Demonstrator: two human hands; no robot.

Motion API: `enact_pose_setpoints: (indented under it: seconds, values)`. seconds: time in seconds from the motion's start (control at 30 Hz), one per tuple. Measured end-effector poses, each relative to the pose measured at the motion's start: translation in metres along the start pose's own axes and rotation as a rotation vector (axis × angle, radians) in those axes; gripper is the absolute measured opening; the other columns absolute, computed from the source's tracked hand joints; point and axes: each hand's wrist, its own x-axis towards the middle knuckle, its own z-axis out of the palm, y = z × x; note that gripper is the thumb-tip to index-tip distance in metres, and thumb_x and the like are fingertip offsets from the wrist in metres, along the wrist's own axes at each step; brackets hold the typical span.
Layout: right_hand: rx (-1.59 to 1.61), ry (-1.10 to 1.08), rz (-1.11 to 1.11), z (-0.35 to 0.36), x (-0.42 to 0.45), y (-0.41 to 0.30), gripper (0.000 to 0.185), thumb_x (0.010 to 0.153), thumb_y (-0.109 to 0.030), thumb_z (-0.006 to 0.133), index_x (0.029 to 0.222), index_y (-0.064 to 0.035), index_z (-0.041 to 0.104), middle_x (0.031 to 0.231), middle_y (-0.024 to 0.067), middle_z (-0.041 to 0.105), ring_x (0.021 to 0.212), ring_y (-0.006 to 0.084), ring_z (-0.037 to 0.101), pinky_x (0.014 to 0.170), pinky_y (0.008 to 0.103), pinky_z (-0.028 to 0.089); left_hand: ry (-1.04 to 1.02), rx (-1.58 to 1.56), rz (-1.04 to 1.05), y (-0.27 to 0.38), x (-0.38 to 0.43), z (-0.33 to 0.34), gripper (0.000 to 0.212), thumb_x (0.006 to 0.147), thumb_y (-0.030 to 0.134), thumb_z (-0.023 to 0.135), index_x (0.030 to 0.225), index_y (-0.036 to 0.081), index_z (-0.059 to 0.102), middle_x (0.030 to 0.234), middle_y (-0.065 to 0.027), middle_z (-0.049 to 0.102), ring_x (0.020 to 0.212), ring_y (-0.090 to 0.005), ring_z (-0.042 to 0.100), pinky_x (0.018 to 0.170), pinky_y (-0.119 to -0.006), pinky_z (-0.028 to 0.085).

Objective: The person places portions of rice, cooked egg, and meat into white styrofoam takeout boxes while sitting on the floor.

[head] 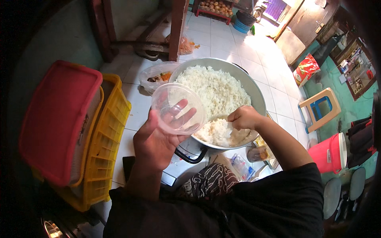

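A large metal pot (259,98) with black handles stands before me, heaped with cooked white rice (211,86). My left hand (162,136) holds up a round, clear plastic container (178,108) at the pot's near left side; its see-through wall shows my fingers behind it, and it looks empty. Over the near right part of the pot, my right hand (245,118) is closed around the end of a pale scoop or spoon (228,131), whose lower part is down in the rice. The utensil's exact shape is partly hidden by the rice and my hand.
Yellow plastic crates (108,142) with a red lid-like tray (59,119) stand at left. Beyond the pot's left rim lies a plastic bag of food scraps (157,76). A jar (257,154) is near my right forearm. Farther right are a stool (321,110) and red bucket (327,153).
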Motion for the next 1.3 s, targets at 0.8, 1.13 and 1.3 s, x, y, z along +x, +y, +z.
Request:
enact_pose_setpoints:
  seconds: [0.8, 1.13, 1.3]
  values:
    - [-0.749, 0.619, 0.230, -0.089, -0.058, -0.061, 0.012, 0.067, -0.017, 0.056, 0.066, -0.0128, 0.067, 0.067, 0.0087, 0.064, 0.059, 0.0205, 0.063, 0.061, 0.0324, 0.043, 0.317, -0.196, -0.364, -0.088, 0.098, 0.055, 0.051, 0.084, 0.043, 0.056, 0.121, 0.012, 0.041, 0.121, -0.0110, 0.045, 0.107, -0.0265, 0.045, 0.088, -0.043, 0.039]
    - [-0.399, 0.992, 0.298, -0.079, -0.105, -0.026, 0.013, 0.068, -0.016, 0.052, 0.072, -0.0109, 0.063, 0.067, 0.0091, 0.062, 0.063, 0.0264, 0.062, 0.057, 0.0377, 0.049, 0.139, -0.261, -0.372, -0.075, 0.091, 0.065, 0.048, 0.089, 0.044, 0.045, 0.124, 0.012, 0.038, 0.126, -0.0112, 0.042, 0.115, -0.0281, 0.039, 0.096, -0.047, 0.031]
    - [-0.313, 0.952, 0.148, -0.065, -0.099, -0.024, 0.012, 0.064, -0.017, 0.054, 0.072, -0.0104, 0.061, 0.067, 0.0100, 0.061, 0.061, 0.0281, 0.060, 0.057, 0.0386, 0.048, 0.121, -0.292, -0.412, -0.074, 0.081, 0.063, 0.050, 0.091, 0.044, 0.039, 0.127, 0.010, 0.034, 0.127, -0.0134, 0.040, 0.117, -0.0294, 0.039, 0.096, -0.048, 0.033]
